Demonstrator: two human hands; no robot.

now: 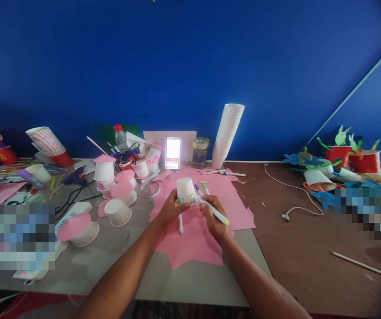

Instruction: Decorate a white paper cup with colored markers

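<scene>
My left hand (pixel 170 207) is closed around the lower part of a white paper cup (pixel 185 185), held upside down above pink paper sheets (pixel 195 251). Green and blue-purple drawn marks show near the cup's rim. In my right hand (pixel 215 215) is a white marker with a yellow end (pixel 219 215), its tip pointing at the cup's side; whether it touches cannot be made out. Another marker (pixel 180 224) lies on the pink paper below the cup. Just behind my hands lie a blue-ended marker (pixel 197 188) and a green-ended marker (pixel 205 188).
A tall leaning stack of white cups (pixel 228 135), a lidded glass jar (pixel 200 152) and a glowing, blurred screen (pixel 172 153) stand at the back. Left are pink-topped cups (pixel 122 193), a tape roll (pixel 149 189) and a power strip (pixel 72 217). A white cable (pixel 305 190) lies right.
</scene>
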